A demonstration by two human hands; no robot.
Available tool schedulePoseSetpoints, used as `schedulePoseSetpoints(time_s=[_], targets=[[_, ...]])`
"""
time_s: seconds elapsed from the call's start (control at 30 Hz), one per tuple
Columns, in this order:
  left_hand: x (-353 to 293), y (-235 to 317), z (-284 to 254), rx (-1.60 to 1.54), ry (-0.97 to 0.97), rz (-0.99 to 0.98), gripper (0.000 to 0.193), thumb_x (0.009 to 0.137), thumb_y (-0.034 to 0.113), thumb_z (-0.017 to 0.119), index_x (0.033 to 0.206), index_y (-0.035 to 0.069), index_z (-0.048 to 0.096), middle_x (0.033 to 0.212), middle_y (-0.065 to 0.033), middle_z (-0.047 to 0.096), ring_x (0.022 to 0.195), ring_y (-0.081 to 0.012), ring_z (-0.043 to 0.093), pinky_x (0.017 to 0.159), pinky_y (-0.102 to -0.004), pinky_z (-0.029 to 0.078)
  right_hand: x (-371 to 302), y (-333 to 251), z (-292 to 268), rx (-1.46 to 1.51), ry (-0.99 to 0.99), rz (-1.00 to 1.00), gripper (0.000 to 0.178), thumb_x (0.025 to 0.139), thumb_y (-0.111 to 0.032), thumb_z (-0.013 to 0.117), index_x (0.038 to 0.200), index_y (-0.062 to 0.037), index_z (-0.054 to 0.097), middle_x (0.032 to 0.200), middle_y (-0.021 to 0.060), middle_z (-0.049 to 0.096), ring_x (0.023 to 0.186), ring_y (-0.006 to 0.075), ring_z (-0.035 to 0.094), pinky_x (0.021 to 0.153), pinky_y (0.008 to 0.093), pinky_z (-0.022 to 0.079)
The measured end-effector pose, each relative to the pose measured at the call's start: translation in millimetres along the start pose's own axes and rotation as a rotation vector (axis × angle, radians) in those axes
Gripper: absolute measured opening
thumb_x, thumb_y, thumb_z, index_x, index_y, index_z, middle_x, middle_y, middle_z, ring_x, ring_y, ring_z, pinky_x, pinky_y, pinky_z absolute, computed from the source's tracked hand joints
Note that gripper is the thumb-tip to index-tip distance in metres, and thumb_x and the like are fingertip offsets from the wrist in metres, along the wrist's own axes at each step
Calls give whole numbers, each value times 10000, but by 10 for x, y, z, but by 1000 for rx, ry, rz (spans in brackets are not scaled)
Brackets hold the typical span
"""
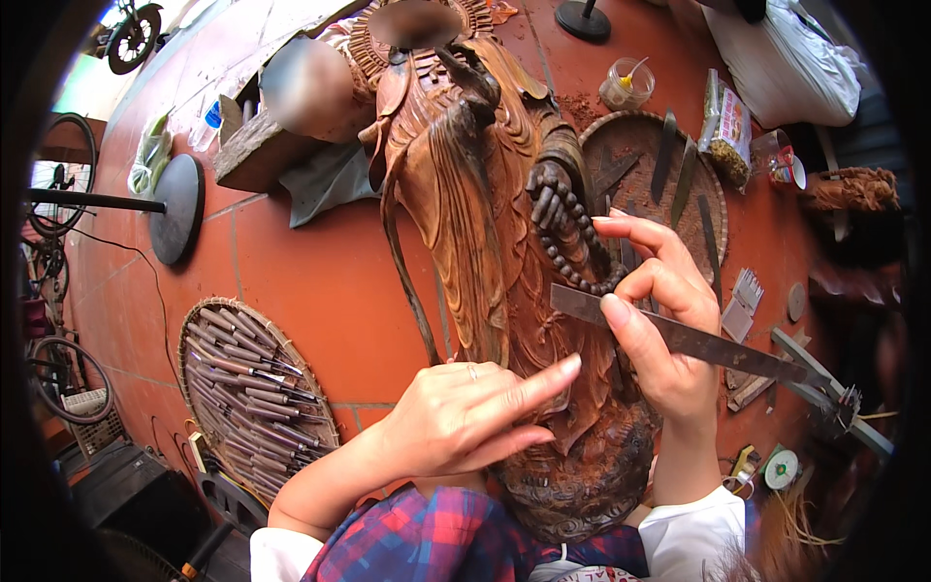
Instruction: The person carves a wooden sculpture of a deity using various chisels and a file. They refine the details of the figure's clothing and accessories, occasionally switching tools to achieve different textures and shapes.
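Note:
A carved brown wooden statue point(451, 242) in flowing robes lies in front of me, its base toward my lap. My right hand point(669, 276) pinches a flat grey steel strip, like a scraper blade point(722, 352), between thumb and fingers. The strip's left end is over the robe, just below a carved string of dark beads point(593, 288); whether it touches the wood I cannot tell. Over the lower robe, my left hand point(456, 417) holds nothing, its index finger stretched out toward the right and the other fingers partly bent.
At left, a round woven tray point(325, 412) carries many wood-handled carving tools. Another woven tray point(621, 126) with flat blades lies beyond my right hand. A wooden block point(254, 150), a plastic jar point(626, 83), a bagged package point(725, 131) and a black stand base point(177, 209) surround the statue on red tiles.

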State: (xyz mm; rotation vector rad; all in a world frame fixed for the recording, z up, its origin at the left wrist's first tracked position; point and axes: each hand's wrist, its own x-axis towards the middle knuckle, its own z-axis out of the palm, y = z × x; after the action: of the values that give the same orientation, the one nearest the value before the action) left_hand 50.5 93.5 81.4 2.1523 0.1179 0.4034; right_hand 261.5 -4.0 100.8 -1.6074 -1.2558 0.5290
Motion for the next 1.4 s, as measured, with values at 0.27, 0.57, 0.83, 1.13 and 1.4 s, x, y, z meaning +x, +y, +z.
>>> schedulePoseSetpoints(time_s=[0.27, 0.57, 0.83, 1.13, 1.4], targets=[[-124, -176, 389, 199, 63, 288, 550, 894, 287, 648, 1436, 241, 573, 1555, 9, 481, 1493, -337, 344, 1205, -639, 203, 26, 19, 141, 42, -13, 95, 102, 778, -38, 765, 800, 31, 695, 1308, 304, 600, 1194, 369, 633, 1020, 417, 471], [69, -164, 673, 185, 136, 334, 684, 893, 377, 634, 1541, 318, 423, 1677, 10, 252, 1554, -400, 120, 1150, -746, 162, 11, -3, 207, -89, -34, 169, 173, 788, -120, 760, 777, 42, 702, 865, 254, 682, 805, 306, 716, 1062, 447, 483], [73, -116, 775, 130, 261, 268, 623, 897, 321, 653, 1497, 309, 486, 1650, -44, 316, 1547, -397, 158, 1172, -721, 138, 84, -5, 249, -114, -71, 96, 196, 801, -142, 756, 743, 38, 703, 585, 158, 594, 541, 284, 579, 1143, 513, 405], [142, -87, 636, 126, 186, 260, 575, 857, 290, 739, 1412, 288, 592, 1616, -109, 361, 1533, -454, 160, 1182, -697, 176, 99, -68, 217, -171, -122, 126, 187, 830, -133, 785, 779, 38, 727, 678, 156, 660, 731, 263, 669, 1132, 512, 416], [203, -75, 610, 67, 194, 238, 679, 797, 206, 760, 1447, 246, 567, 1623, -119, 347, 1550, -409, 142, 1190, -685, 182, 100, 31, 222, -173, -97, 46, 119, 861, -102, 725, 864, 15, 747, 705, 104, 654, 678, 249, 630, 1066, 466, 481]])
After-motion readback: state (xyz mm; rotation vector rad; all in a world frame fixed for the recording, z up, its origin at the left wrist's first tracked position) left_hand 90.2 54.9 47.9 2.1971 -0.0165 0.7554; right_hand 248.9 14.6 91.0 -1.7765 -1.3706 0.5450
